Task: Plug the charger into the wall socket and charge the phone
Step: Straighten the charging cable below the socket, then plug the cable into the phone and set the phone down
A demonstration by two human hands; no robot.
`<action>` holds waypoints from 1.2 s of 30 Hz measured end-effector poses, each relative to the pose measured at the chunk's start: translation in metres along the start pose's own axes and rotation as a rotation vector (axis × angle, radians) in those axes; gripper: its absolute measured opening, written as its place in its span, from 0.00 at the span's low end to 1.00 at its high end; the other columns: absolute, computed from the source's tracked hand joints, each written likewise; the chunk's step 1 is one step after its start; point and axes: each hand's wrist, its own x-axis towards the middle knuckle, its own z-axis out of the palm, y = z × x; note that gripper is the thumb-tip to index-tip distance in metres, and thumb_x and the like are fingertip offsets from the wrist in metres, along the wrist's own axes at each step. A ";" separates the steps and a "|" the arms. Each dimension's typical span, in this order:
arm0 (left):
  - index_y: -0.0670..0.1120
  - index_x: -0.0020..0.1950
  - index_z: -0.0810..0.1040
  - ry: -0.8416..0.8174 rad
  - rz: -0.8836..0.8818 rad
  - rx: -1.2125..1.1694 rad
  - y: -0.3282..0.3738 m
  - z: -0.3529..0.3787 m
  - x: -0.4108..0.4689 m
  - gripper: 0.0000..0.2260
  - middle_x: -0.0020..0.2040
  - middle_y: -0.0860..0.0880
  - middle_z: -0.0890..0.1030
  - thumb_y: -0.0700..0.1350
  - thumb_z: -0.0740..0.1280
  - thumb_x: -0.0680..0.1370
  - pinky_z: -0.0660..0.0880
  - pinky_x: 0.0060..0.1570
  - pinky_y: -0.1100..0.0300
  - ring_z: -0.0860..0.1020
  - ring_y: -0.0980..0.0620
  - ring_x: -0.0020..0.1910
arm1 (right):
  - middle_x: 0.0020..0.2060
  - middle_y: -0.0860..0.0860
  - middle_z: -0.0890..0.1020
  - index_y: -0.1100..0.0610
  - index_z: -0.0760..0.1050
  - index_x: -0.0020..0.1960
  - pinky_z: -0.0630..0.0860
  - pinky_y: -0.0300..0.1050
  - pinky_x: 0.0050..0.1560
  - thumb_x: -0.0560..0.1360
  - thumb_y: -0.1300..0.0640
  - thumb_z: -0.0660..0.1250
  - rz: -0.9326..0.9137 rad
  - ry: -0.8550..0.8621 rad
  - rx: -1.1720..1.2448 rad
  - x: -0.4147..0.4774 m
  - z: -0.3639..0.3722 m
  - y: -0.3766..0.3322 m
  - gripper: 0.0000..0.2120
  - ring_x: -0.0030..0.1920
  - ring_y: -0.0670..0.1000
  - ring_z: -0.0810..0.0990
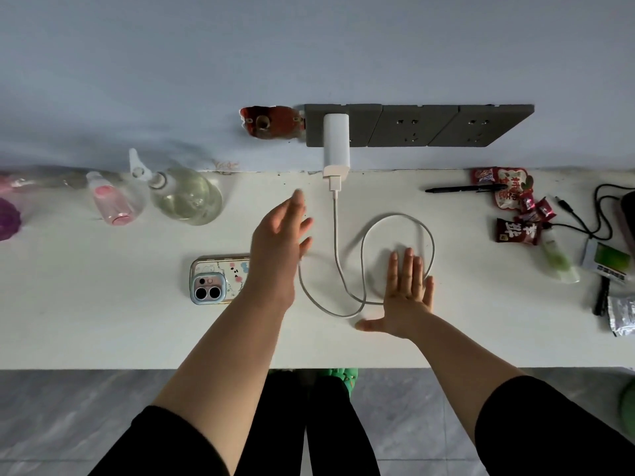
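A white charger (336, 146) is plugged into the leftmost grey wall socket (314, 125). Its white cable (398, 216) runs down onto the white table (103, 321) and loops there. One end of the cable leads left toward the phone (216, 280), which lies face down in a cartoon-printed case; my left arm hides where they meet. My left hand (280, 235) hovers open above the table, just left of the cable, fingers spread and blurred. My right hand (405, 297) lies flat, palm down, over the cable loop, holding nothing.
Two more grey sockets (446, 127) sit to the right, and a broken hole (269, 121) in the wall to the left. Clear and pink spray bottles (185, 195) stand at the back left. Snack packets (515, 214), a black pen (464, 189) and a black cord (594, 214) lie at the right.
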 end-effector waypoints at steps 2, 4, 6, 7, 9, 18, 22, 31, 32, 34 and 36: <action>0.51 0.46 0.80 0.157 -0.027 0.061 -0.018 -0.026 -0.004 0.09 0.43 0.52 0.82 0.55 0.65 0.76 0.75 0.42 0.60 0.81 0.55 0.43 | 0.61 0.55 0.16 0.56 0.14 0.63 0.33 0.61 0.72 0.58 0.25 0.67 0.002 0.005 -0.003 0.000 0.000 0.000 0.70 0.64 0.54 0.18; 0.50 0.37 0.76 0.222 -0.122 0.169 -0.039 -0.042 -0.007 0.11 0.38 0.48 0.78 0.52 0.65 0.78 0.72 0.41 0.57 0.76 0.50 0.39 | 0.60 0.55 0.15 0.56 0.13 0.62 0.32 0.61 0.72 0.58 0.25 0.67 0.000 0.013 -0.004 0.002 0.002 0.001 0.70 0.64 0.54 0.18; 0.47 0.38 0.76 0.227 -0.283 0.173 -0.056 -0.047 -0.003 0.12 0.42 0.44 0.79 0.52 0.65 0.78 0.74 0.45 0.56 0.77 0.49 0.40 | 0.58 0.55 0.13 0.55 0.13 0.61 0.32 0.61 0.72 0.57 0.25 0.68 -0.003 0.021 -0.004 0.004 0.004 0.002 0.70 0.64 0.54 0.18; 0.44 0.41 0.77 0.207 -0.375 0.135 -0.061 -0.045 0.000 0.14 0.44 0.44 0.80 0.54 0.65 0.77 0.75 0.45 0.57 0.78 0.49 0.40 | 0.57 0.55 0.13 0.55 0.12 0.61 0.32 0.61 0.72 0.57 0.25 0.68 -0.004 0.026 -0.006 0.005 0.005 0.002 0.70 0.64 0.54 0.18; 0.41 0.48 0.77 0.132 -0.528 -0.011 -0.066 -0.038 0.009 0.18 0.45 0.43 0.82 0.56 0.63 0.77 0.78 0.41 0.57 0.82 0.49 0.39 | 0.57 0.55 0.13 0.55 0.12 0.60 0.32 0.61 0.72 0.57 0.25 0.68 -0.007 0.037 -0.005 0.007 0.007 0.003 0.70 0.64 0.54 0.18; 0.45 0.41 0.79 0.087 -0.531 -0.342 -0.062 -0.034 0.012 0.11 0.32 0.52 0.78 0.42 0.60 0.80 0.63 0.17 0.69 0.67 0.60 0.16 | 0.74 0.55 0.29 0.55 0.28 0.74 0.39 0.57 0.77 0.68 0.35 0.68 -0.044 0.180 0.046 -0.008 0.005 0.003 0.58 0.76 0.55 0.31; 0.47 0.43 0.78 0.076 -0.496 -0.375 -0.059 -0.058 -0.012 0.10 0.29 0.55 0.77 0.41 0.59 0.80 0.62 0.17 0.69 0.65 0.61 0.17 | 0.70 0.54 0.72 0.55 0.66 0.71 0.62 0.51 0.72 0.75 0.55 0.67 -0.150 0.482 0.154 -0.058 -0.019 0.000 0.26 0.70 0.54 0.69; 0.45 0.44 0.79 0.327 -0.491 -0.476 -0.052 -0.113 -0.041 0.09 0.39 0.49 0.79 0.43 0.62 0.80 0.63 0.21 0.69 0.64 0.58 0.25 | 0.57 0.53 0.80 0.54 0.74 0.63 0.75 0.47 0.57 0.78 0.61 0.58 -0.663 0.427 0.306 -0.089 -0.043 -0.157 0.15 0.57 0.54 0.78; 0.45 0.44 0.79 0.362 -0.492 -0.483 -0.053 -0.120 -0.041 0.09 0.39 0.49 0.79 0.43 0.62 0.80 0.63 0.22 0.68 0.64 0.57 0.26 | 0.64 0.54 0.76 0.54 0.69 0.68 0.72 0.48 0.63 0.79 0.62 0.58 -0.624 0.364 0.266 -0.071 -0.041 -0.174 0.19 0.63 0.54 0.74; 0.45 0.45 0.80 0.405 -0.501 -0.485 -0.057 -0.131 -0.041 0.09 0.39 0.49 0.79 0.43 0.62 0.80 0.65 0.25 0.66 0.65 0.56 0.28 | 0.75 0.56 0.61 0.56 0.55 0.76 0.61 0.50 0.74 0.78 0.56 0.62 -0.565 0.274 0.071 -0.039 -0.031 -0.194 0.30 0.75 0.56 0.59; 0.44 0.48 0.80 0.412 -0.518 -0.480 -0.064 -0.141 -0.042 0.08 0.41 0.49 0.79 0.43 0.61 0.80 0.66 0.29 0.64 0.66 0.56 0.29 | 0.78 0.55 0.44 0.56 0.39 0.77 0.47 0.52 0.78 0.73 0.43 0.68 -0.522 0.224 -0.184 -0.016 -0.015 -0.200 0.48 0.78 0.55 0.43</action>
